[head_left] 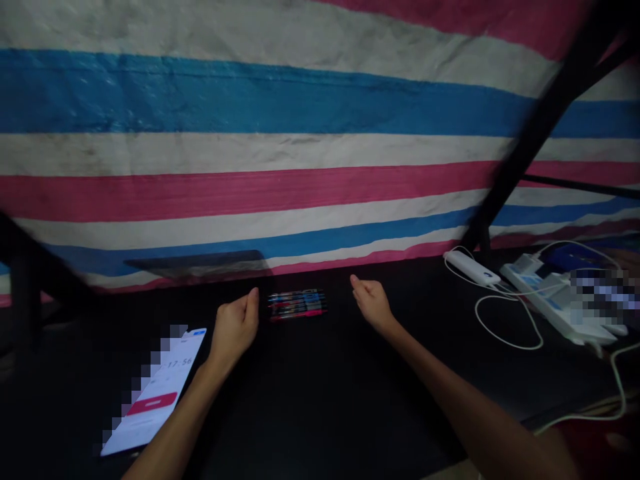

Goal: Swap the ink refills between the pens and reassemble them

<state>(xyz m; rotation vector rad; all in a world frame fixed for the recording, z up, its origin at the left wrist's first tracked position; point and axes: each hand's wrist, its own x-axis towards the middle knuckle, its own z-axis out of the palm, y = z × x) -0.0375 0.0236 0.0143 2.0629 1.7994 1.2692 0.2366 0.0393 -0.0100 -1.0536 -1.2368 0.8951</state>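
Several pens (297, 305) lie side by side in a row on the black tabletop (300, 387), with coloured parts in blue, red and pink. Just to the left of them rests my left hand (234, 328), curled into a fist with the thumb uppermost and nothing showing in it. On the other side, a little farther off, my right hand (373, 304) is also closed, its thumb side turned toward the pens. Neither hand appears to touch the pens, and no object shows in its grip.
A lit phone or tablet (165, 380) lies beside my left forearm. At the right are a white power strip (555, 300), a white power bank (471, 268) and loose white cables. Dark frame bars (530, 127) slant up before a striped tarp (280, 193).
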